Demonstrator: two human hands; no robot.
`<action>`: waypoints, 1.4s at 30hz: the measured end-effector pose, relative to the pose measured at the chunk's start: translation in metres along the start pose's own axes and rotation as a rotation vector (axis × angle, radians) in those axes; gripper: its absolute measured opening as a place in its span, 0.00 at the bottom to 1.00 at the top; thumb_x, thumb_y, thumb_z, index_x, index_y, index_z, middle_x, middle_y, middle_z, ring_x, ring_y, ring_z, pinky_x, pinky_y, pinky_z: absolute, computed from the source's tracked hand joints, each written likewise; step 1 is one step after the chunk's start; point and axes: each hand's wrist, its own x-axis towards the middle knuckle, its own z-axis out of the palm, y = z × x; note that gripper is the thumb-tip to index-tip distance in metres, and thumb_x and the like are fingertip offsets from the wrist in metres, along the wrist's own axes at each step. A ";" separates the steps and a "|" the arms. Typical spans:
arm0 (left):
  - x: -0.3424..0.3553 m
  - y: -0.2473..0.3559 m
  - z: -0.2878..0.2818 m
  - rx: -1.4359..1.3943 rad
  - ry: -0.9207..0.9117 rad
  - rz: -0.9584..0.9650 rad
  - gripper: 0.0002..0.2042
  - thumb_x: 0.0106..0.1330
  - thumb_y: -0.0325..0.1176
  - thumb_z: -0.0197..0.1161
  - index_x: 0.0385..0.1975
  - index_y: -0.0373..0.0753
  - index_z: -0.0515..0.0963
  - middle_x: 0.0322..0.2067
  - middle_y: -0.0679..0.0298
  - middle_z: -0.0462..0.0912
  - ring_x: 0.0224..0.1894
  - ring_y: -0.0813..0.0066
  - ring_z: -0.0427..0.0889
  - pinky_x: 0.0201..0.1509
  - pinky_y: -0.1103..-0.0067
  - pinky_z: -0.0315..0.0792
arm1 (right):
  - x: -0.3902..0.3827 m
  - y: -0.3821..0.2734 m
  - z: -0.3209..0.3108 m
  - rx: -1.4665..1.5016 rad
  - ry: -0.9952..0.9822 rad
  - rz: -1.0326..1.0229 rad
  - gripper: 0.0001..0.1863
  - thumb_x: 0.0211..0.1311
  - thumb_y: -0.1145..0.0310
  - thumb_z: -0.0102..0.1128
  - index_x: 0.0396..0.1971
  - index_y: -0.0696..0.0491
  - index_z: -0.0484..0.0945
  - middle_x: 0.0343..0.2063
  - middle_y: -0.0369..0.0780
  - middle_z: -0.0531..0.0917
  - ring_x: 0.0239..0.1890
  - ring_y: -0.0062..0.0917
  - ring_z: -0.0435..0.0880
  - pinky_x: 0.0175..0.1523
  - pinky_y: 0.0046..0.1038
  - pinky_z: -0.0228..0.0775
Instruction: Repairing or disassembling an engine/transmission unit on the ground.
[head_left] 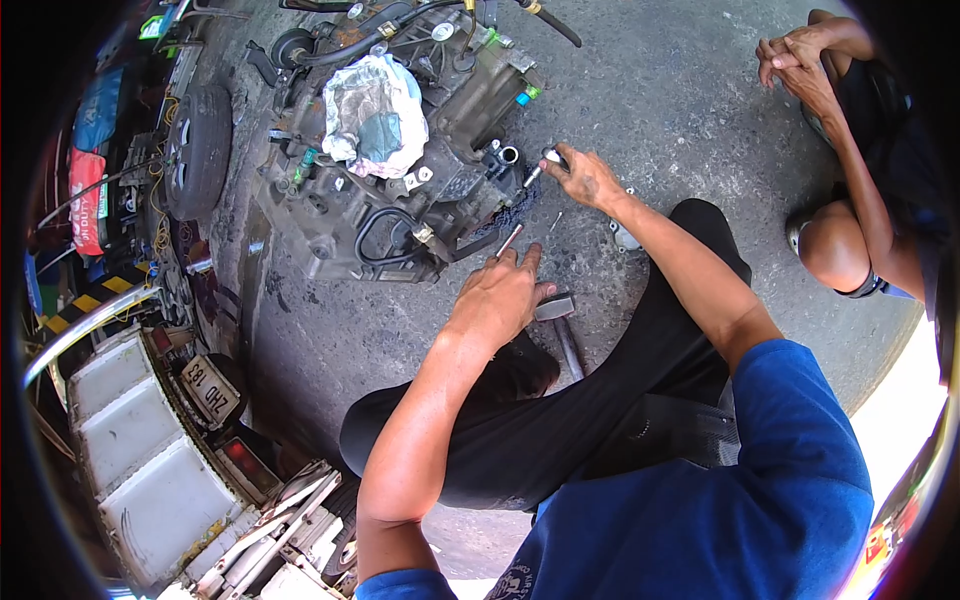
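Observation:
My right hand grips a ratchet-like hand tool with a dark-and-silver head and a shiny shaft pointing at the gearbox. My left hand is palm down, with a thin metal rod jutting from its fingertips; its grip is partly hidden. Beyond both hands lies a large, greasy gearbox with hoses and fittings. Its open pipe end is close to the ratchet tool. Crumpled white cloth or paper covers part of the top. Beside my left thumb rests a hammer, its handle running toward my legs.
A small bolt and a round metal part lie on the concrete. A tyre stands at the left, above a white vehicle's rear. At the right, another person sits with clasped hands.

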 end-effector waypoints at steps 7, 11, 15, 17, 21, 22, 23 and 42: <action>-0.001 0.001 0.004 0.017 0.003 0.001 0.27 0.68 0.44 0.56 0.61 0.33 0.66 0.47 0.40 0.76 0.48 0.44 0.78 0.52 0.61 0.73 | 0.001 -0.004 0.003 0.058 0.080 -0.306 0.21 0.69 0.55 0.50 0.47 0.58 0.72 0.34 0.55 0.82 0.44 0.52 0.80 0.49 0.49 0.69; 0.000 0.002 0.003 0.004 0.001 0.023 0.27 0.69 0.45 0.55 0.61 0.32 0.66 0.47 0.40 0.76 0.49 0.44 0.78 0.53 0.61 0.73 | 0.014 -0.019 -0.008 -0.141 -0.205 -0.020 0.19 0.69 0.58 0.49 0.43 0.60 0.75 0.26 0.55 0.82 0.29 0.47 0.83 0.39 0.43 0.74; 0.000 0.003 0.000 -0.001 -0.025 -0.003 0.27 0.69 0.45 0.55 0.61 0.32 0.66 0.47 0.40 0.76 0.49 0.44 0.78 0.53 0.61 0.73 | 0.022 -0.029 -0.016 -0.162 -0.391 0.096 0.20 0.69 0.60 0.47 0.39 0.63 0.79 0.16 0.50 0.80 0.15 0.37 0.81 0.23 0.36 0.74; 0.000 0.003 0.001 -0.006 -0.016 0.002 0.27 0.69 0.44 0.55 0.61 0.31 0.66 0.48 0.40 0.75 0.50 0.44 0.78 0.54 0.61 0.73 | 0.030 -0.029 -0.018 -0.082 -0.427 0.156 0.19 0.69 0.61 0.46 0.38 0.63 0.79 0.15 0.49 0.79 0.15 0.36 0.82 0.23 0.35 0.74; -0.001 0.002 0.001 -0.021 -0.028 0.006 0.27 0.68 0.44 0.55 0.61 0.31 0.66 0.50 0.39 0.75 0.51 0.45 0.77 0.55 0.61 0.72 | 0.029 -0.021 -0.007 0.010 -0.389 0.197 0.18 0.69 0.64 0.44 0.35 0.65 0.78 0.15 0.50 0.79 0.15 0.36 0.81 0.22 0.35 0.73; -0.002 0.001 0.001 -0.009 -0.013 0.010 0.27 0.68 0.44 0.56 0.60 0.31 0.66 0.50 0.39 0.74 0.52 0.45 0.77 0.55 0.62 0.72 | 0.026 -0.018 -0.001 -0.201 -0.298 -0.003 0.18 0.70 0.63 0.44 0.35 0.65 0.74 0.20 0.54 0.80 0.21 0.45 0.83 0.29 0.42 0.75; -0.003 0.001 0.001 -0.006 0.008 0.027 0.27 0.68 0.45 0.56 0.60 0.30 0.66 0.51 0.39 0.74 0.52 0.45 0.77 0.55 0.62 0.72 | 0.020 -0.014 0.003 -0.177 -0.313 -0.035 0.18 0.70 0.63 0.44 0.35 0.65 0.74 0.20 0.54 0.80 0.21 0.45 0.83 0.29 0.42 0.75; -0.016 0.016 0.000 0.052 0.030 0.066 0.28 0.68 0.46 0.55 0.62 0.33 0.65 0.51 0.42 0.74 0.54 0.47 0.75 0.56 0.61 0.71 | 0.020 -0.005 0.030 -0.302 -0.059 0.066 0.22 0.69 0.54 0.46 0.47 0.58 0.73 0.36 0.56 0.82 0.42 0.53 0.81 0.49 0.45 0.72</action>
